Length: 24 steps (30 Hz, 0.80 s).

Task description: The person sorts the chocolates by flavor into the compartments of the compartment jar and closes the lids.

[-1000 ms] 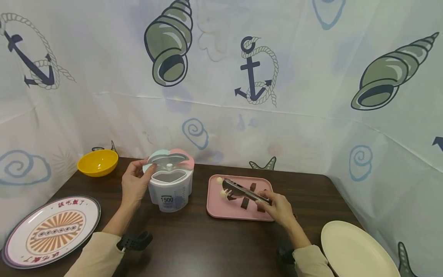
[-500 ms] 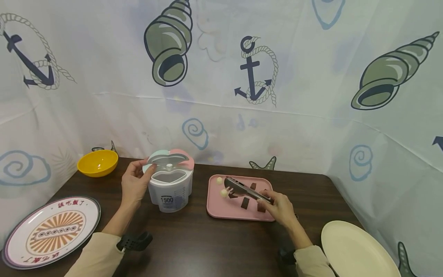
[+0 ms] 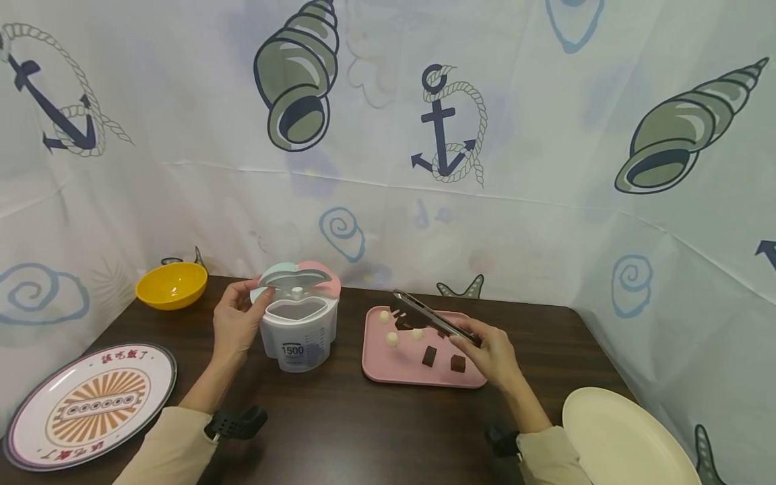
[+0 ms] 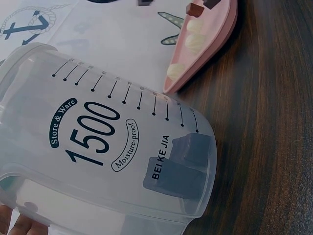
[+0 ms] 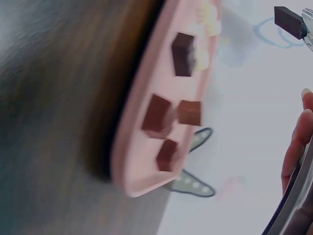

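Observation:
My right hand (image 3: 492, 350) grips metal tongs (image 3: 436, 316). In the right wrist view a dark brown block (image 5: 289, 22), like chocolate, is held at the tongs' tips, up off the pink tray (image 3: 388, 374). On the tray lie several brown blocks (image 3: 458, 364) and several cream-white balls (image 3: 392, 339). To the left stands a translucent storage container (image 3: 297, 350) marked 1500, with a mint and pink lid (image 3: 327, 286). My left hand (image 3: 236, 323) pinches the left edge of this lid, where one flap is raised over an opening. Dark blocks (image 4: 176, 178) lie inside the container.
At the back left is a yellow bowl (image 3: 172, 286). A large patterned plate (image 3: 97, 404) lies at the left, and a cream oval plate (image 3: 624, 438) at the front right. A white printed cloth (image 3: 388, 222) hangs behind the dark wooden table (image 3: 339, 431).
The tongs have risen off the tray with a dark block at their tips, their far end shifting up and back. My left hand and the container have stayed in place.

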### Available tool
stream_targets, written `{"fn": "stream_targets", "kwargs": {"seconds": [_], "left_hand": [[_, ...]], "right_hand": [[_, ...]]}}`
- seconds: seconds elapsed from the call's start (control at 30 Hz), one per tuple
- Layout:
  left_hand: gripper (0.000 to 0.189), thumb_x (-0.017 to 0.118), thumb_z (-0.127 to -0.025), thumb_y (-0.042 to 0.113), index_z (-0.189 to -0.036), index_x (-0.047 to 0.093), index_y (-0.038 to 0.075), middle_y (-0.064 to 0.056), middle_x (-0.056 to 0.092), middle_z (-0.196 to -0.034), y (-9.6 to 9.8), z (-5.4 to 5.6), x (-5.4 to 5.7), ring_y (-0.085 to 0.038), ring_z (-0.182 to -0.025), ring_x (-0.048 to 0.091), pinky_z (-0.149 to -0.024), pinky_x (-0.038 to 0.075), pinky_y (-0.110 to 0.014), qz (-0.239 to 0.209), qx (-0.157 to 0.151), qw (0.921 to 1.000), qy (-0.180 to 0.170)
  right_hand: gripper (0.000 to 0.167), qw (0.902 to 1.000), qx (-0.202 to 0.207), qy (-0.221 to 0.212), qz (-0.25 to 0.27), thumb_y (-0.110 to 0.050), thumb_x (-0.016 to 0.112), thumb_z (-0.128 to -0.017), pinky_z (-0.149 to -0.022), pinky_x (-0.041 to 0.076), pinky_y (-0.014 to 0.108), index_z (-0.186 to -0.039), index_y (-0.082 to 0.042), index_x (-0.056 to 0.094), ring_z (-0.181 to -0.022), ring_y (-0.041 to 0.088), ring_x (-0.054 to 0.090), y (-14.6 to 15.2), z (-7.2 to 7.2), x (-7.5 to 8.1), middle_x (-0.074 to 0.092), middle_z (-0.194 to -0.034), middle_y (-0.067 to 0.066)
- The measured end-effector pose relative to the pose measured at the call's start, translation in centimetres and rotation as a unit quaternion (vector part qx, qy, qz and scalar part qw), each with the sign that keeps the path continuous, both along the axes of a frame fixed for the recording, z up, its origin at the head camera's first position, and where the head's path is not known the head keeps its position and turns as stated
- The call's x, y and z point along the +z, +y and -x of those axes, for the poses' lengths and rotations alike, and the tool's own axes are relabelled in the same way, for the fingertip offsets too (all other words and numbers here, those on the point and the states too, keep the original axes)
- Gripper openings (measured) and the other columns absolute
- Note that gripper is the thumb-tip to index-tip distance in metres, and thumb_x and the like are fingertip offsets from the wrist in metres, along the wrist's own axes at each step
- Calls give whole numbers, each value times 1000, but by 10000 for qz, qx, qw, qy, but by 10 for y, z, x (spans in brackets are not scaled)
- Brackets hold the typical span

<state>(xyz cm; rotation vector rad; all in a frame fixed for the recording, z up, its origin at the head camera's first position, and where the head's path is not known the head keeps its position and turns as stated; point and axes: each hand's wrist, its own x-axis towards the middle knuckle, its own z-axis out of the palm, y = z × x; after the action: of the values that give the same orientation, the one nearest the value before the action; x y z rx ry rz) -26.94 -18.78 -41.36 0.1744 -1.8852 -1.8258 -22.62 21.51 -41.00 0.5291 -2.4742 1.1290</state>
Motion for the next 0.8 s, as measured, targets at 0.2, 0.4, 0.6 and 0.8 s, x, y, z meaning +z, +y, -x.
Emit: {"fn": "stream_targets", "kwargs": {"seconds": [0.2,0.4,0.6,0.8], "left_hand": [[24,71,-84,23,-103,59,14,14,61,-106,0,0,0,-5,-102,55,-102,43,-31,-41,-15,10000,54],[27,71,-84,24,-105,59,13,8,62,-113,-1,1,0,-3,-101,54,-104,41,-37,-36,-38,10000,29],[26,71,-84,23,-105,59,13,10,62,-111,-2,0,0,-9,-106,55,-102,43,-32,-35,-36,10000,67],[28,70,-85,23,-106,59,10,16,60,-106,-1,0,-1,-4,-101,56,-95,45,-19,59,-33,9999,123]], "right_hand": [[21,9988,301,338,204,-7,68,-84,-48,40,18,-105,-5,67,-59,-1,51,-11,-2,16,71,-84,8],[22,9965,628,511,224,5,64,-84,-48,39,19,-106,7,63,-54,0,47,-37,-18,54,69,-72,12],[24,9916,1054,511,540,3,64,-85,-51,42,21,-108,7,63,-54,5,49,-66,-10,68,63,-74,14],[25,9788,1737,653,868,1,66,-84,-50,37,20,-108,4,64,-55,5,41,-104,14,55,60,-73,11]]}}
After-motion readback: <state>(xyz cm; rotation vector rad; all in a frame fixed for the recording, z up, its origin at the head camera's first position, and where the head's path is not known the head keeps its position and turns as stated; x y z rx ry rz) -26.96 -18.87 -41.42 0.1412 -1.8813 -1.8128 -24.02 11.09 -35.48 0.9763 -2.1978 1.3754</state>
